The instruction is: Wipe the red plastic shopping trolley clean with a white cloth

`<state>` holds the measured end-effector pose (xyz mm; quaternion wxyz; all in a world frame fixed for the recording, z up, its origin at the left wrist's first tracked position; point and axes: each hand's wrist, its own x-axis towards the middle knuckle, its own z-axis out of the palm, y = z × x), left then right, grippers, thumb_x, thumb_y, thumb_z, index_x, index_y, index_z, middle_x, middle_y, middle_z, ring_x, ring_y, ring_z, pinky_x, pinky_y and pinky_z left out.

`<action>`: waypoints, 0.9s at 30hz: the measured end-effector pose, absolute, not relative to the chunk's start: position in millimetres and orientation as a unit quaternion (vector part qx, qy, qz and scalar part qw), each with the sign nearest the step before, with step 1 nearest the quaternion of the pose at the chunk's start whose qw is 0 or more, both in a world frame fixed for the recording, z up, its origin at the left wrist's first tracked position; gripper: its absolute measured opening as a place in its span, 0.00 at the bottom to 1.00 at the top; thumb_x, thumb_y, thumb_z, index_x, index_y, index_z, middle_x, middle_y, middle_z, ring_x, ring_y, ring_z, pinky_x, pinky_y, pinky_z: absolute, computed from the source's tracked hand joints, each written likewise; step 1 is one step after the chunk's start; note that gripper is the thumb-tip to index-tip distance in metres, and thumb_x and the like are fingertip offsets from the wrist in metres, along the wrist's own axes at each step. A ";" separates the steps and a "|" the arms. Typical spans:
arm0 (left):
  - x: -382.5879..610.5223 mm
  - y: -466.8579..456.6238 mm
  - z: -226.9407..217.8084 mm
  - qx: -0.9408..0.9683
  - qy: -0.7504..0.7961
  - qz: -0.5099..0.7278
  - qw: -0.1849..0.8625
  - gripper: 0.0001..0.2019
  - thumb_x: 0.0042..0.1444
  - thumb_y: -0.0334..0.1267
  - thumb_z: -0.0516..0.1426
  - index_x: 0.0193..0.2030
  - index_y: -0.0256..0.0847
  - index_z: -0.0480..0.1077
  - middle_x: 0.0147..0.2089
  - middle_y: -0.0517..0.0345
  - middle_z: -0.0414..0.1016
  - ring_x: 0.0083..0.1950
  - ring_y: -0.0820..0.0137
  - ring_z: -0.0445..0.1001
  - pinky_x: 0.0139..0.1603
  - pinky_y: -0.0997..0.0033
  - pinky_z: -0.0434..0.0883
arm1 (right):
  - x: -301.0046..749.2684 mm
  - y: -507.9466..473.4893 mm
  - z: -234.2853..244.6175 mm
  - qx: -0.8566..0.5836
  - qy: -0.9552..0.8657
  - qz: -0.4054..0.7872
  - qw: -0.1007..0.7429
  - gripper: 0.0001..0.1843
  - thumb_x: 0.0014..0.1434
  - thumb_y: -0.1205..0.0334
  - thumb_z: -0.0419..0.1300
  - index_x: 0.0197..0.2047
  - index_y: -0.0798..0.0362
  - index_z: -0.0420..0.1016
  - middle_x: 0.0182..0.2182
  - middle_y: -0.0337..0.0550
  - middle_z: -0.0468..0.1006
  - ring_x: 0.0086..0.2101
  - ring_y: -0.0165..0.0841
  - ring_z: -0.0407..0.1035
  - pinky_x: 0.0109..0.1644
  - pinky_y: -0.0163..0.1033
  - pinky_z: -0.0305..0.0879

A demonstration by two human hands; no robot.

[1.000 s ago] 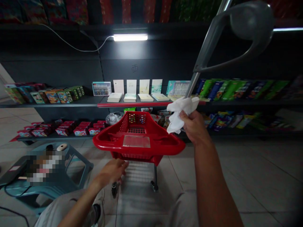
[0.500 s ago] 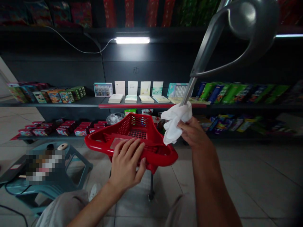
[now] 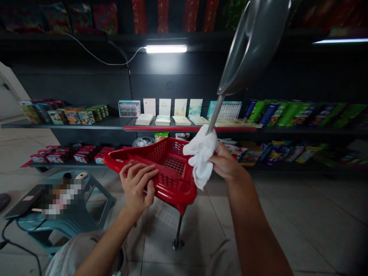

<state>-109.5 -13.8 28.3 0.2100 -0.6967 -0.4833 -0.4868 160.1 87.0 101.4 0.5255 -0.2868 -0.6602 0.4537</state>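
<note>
- We see one blue stool (image 3: 100, 207) left of the red cart (image 3: 175, 194).
- One metal pole (image 3: 216, 113) slants before the shelf (image 3: 172, 128), partly hiding a boxed set (image 3: 230, 110).
- We count four upright booklets (image 3: 180, 107) behind four low stacks (image 3: 181, 121).
- Our right hand (image 3: 225, 163) clasps one white cloth (image 3: 202, 153) around the pole.
- Our left hand (image 3: 138, 188) lies on the cart's handle; whether it grips, we cannot tell.

The scene was viewed through one head-worn camera, faced forward and tilted downward. The red cart (image 3: 174, 194) was seen from close above, just below centre; the shelves (image 3: 115, 122) were taken in farther off, across the upper frame.
</note>
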 end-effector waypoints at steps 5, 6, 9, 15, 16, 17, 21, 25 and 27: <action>-124.5 -7.6 25.9 -0.674 -0.505 -0.500 0.200 0.17 0.62 0.38 0.49 0.45 0.49 0.80 0.53 0.57 0.81 0.65 0.57 0.68 0.72 0.40 0.53 | 141.7 82.8 99.0 -0.267 -0.656 0.471 0.526 0.24 0.40 0.48 0.76 0.36 0.52 0.76 0.31 0.41 0.81 0.32 0.37 0.75 0.37 0.40 0.74; -127.2 -7.2 26.8 -0.669 -0.511 -0.502 0.198 0.17 0.62 0.38 0.49 0.45 0.49 0.80 0.54 0.57 0.80 0.66 0.57 0.67 0.73 0.39 0.52 | 136.6 81.0 99.0 -0.265 -0.652 0.469 0.533 0.24 0.40 0.48 0.76 0.36 0.52 0.76 0.32 0.41 0.81 0.32 0.36 0.75 0.37 0.39 0.74; -136.1 -7.3 32.5 -0.658 -0.526 -0.503 0.192 0.17 0.65 0.38 0.49 0.45 0.49 0.80 0.55 0.57 0.80 0.68 0.58 0.66 0.74 0.38 0.49 | 119.7 74.0 101.2 -0.257 -0.642 0.470 0.549 0.24 0.41 0.49 0.76 0.38 0.52 0.77 0.34 0.41 0.82 0.32 0.34 0.75 0.38 0.37 0.73; -142.7 -19.7 50.6 -0.677 -0.522 -0.497 0.149 0.14 0.65 0.39 0.52 0.45 0.46 0.80 0.54 0.54 0.80 0.62 0.60 0.72 0.72 0.44 0.59 | 85.4 60.2 103.7 -0.233 -0.651 0.470 0.549 0.21 0.47 0.47 0.75 0.37 0.53 0.79 0.34 0.41 0.82 0.32 0.33 0.74 0.36 0.36 0.71; -140.0 -23.7 53.0 -0.689 -0.514 -0.492 0.142 0.13 0.65 0.38 0.52 0.44 0.45 0.79 0.52 0.54 0.81 0.60 0.61 0.74 0.71 0.47 0.61 | 79.9 58.5 103.1 -0.231 -0.653 0.464 0.553 0.20 0.47 0.48 0.74 0.37 0.53 0.79 0.33 0.41 0.82 0.31 0.33 0.73 0.35 0.35 0.70; -136.3 -28.1 55.0 -0.701 -0.506 -0.484 0.135 0.13 0.64 0.37 0.52 0.43 0.45 0.79 0.50 0.54 0.81 0.57 0.62 0.75 0.70 0.49 0.63 | 74.5 57.0 102.5 -0.231 -0.654 0.457 0.558 0.19 0.48 0.48 0.74 0.36 0.53 0.79 0.32 0.40 0.82 0.31 0.32 0.73 0.34 0.34 0.70; -118.4 -45.4 55.8 -0.719 -0.481 -0.479 0.151 0.10 0.61 0.34 0.53 0.43 0.43 0.76 0.49 0.50 0.79 0.52 0.61 0.76 0.59 0.54 0.72 | 54.9 51.8 100.8 -0.241 -0.674 0.420 0.558 0.20 0.49 0.46 0.73 0.36 0.53 0.78 0.32 0.40 0.81 0.31 0.33 0.72 0.34 0.35 0.69; -107.0 -52.5 46.1 -0.690 -0.436 -0.534 0.220 0.13 0.56 0.31 0.55 0.48 0.43 0.72 0.50 0.48 0.73 0.51 0.60 0.74 0.50 0.59 0.74 | 39.3 46.2 90.4 -0.266 -0.697 0.400 0.531 0.21 0.54 0.44 0.69 0.39 0.54 0.77 0.33 0.42 0.81 0.31 0.34 0.72 0.34 0.35 0.67; -104.1 -49.7 40.8 -0.688 -0.458 -0.519 0.221 0.17 0.55 0.32 0.56 0.52 0.43 0.70 0.52 0.47 0.72 0.51 0.59 0.73 0.51 0.59 0.73 | 32.9 43.7 77.4 -0.281 -0.719 0.383 0.507 0.18 0.55 0.47 0.68 0.38 0.54 0.76 0.31 0.42 0.80 0.30 0.33 0.71 0.33 0.34 0.65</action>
